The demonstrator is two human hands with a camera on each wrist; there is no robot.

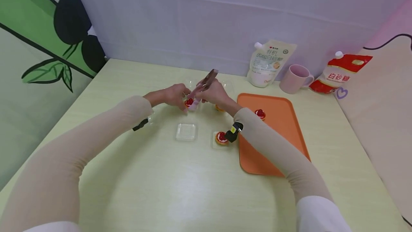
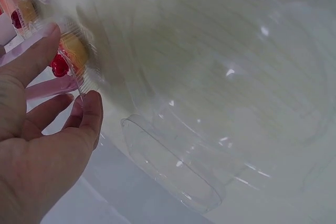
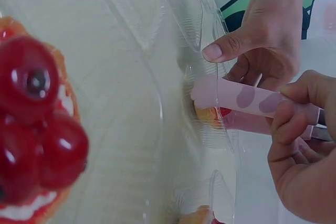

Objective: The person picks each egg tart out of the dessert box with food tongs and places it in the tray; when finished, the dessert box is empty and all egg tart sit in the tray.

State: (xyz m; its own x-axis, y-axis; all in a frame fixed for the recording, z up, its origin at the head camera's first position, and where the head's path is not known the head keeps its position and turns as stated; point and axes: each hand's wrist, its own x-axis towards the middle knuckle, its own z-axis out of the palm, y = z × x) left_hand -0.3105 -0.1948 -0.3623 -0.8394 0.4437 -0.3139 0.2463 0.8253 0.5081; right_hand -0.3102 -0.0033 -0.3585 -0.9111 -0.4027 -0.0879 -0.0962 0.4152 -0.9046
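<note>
I see pale pink tongs (image 3: 231, 92) patterned with mauve ovals. On my feed, the right-hand tray (image 1: 286, 119) is plain orange, the near tart (image 1: 221, 138) red, white and golden.

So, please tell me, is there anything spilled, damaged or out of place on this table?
Nothing stands out: I see no spill or damage. The right hand grips the tongs at a tart, the left hand holds its clear container, and the mug stands upright.
</note>
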